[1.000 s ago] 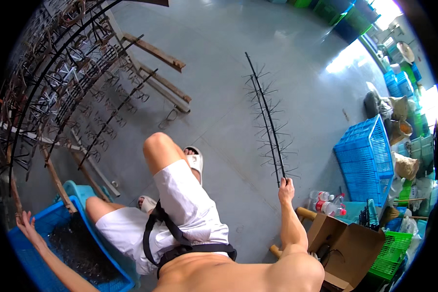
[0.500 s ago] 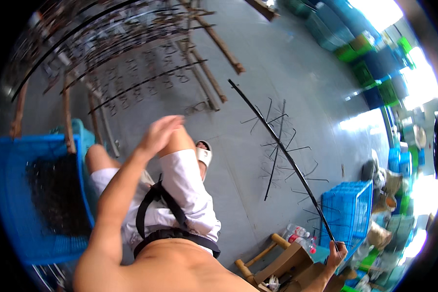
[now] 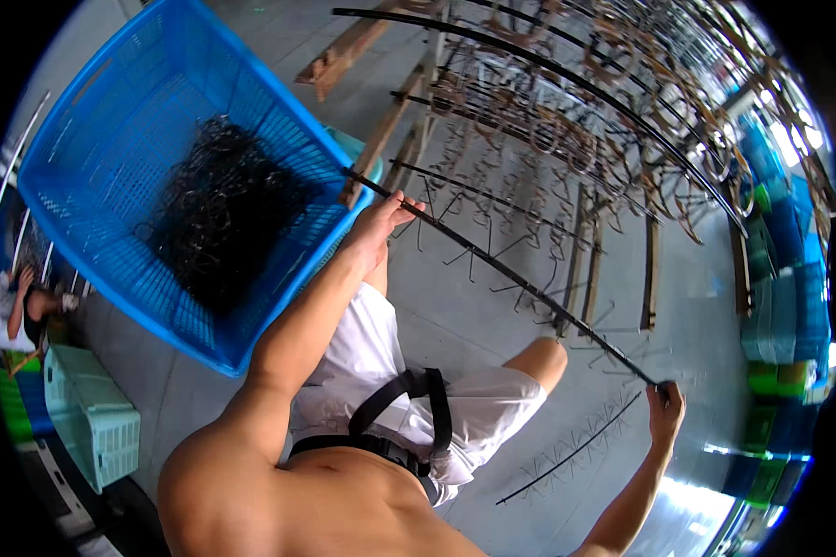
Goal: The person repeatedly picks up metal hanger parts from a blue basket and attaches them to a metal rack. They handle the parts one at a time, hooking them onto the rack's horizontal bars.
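Observation:
A long black rod with thin hooks along it slants across in front of my lap. My left hand is closed around it near its upper left end, beside the rim of a large blue basket. My right hand grips the lower right end. In the basket lies a tangled heap of thin, dark, looped pieces, too fine to name. Behind the held rod, many curved, loop-like pieces hang from a rack's bars. The hooks on the held rod look bare.
The rack has wooden legs; a dark bar spans its top. Another hooked rod lies on the grey floor. A pale green crate and a seated person are at the left. Stacked bins line the right.
My view has turned left toward the basket and rack. My left hand, empty over my knee before, now grips the rod. My right hand has kept hold, and the rod now lies across my front.

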